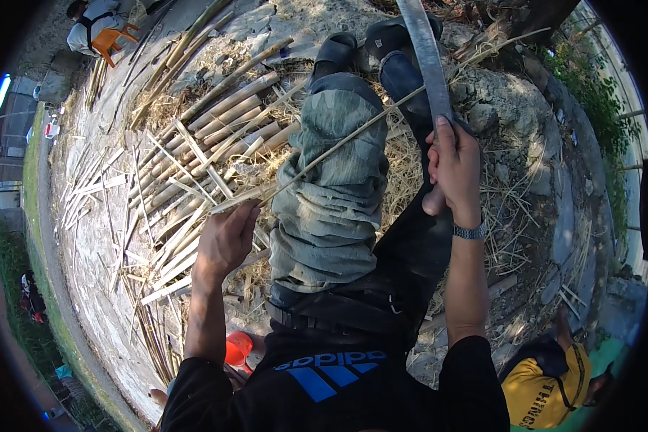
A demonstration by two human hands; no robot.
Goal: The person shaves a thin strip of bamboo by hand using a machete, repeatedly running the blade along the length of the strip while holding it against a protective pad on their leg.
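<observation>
My left hand [227,241] is closed around the near end of a long, thin bamboo strip [338,142]. From there the strip runs up to the right, across a faded green cloth [331,187] wrapped over my left leg. My right hand [457,169] grips a machete [426,65] by its rounded wooden handle, part of which shows below the fist. The blade points away from me and crosses the strip; whether the two touch I cannot tell. Beyond the blade, the strip's thin far end reaches toward the upper right.
Cut bamboo poles [230,119] and split slats [183,248] lie on the ground to my left, with shavings [511,209] around my legs. A red plastic container [237,349] is near my left elbow. One person in yellow [547,385] is at lower right; another sits on an orange chair [108,43].
</observation>
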